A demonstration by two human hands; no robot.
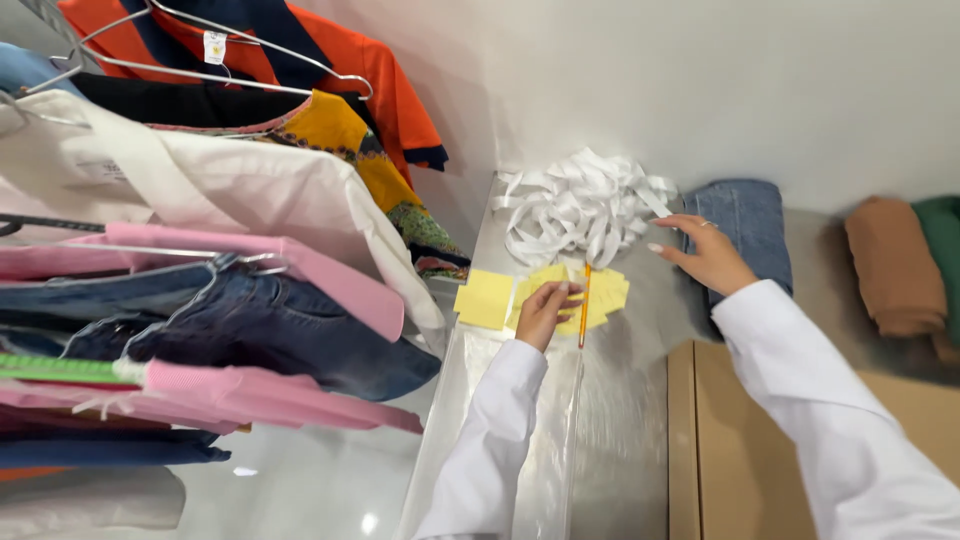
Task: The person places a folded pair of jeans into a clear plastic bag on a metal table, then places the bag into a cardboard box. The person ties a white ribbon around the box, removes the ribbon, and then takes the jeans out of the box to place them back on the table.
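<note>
My left hand (545, 310) presses down on a spread of yellow paper slips (605, 293) on a shiny metal table (610, 420). One more yellow slip (484, 298) lies apart to the left. An orange pencil (584, 305) lies across the slips, just right of my left hand's fingers. My right hand (706, 252) rests flat with fingers apart on folded blue jeans (745, 222), beside a heap of white fabric strips (578, 207). Both arms wear white sleeves.
A rack of hanging clothes fills the left: an orange shirt (375, 75), a white garment (230, 180), pink pieces (330, 280) and denim (290, 335). A cardboard box (740, 450) sits at the lower right. Folded brown (893, 265) and green (941, 240) cloth lie at the far right.
</note>
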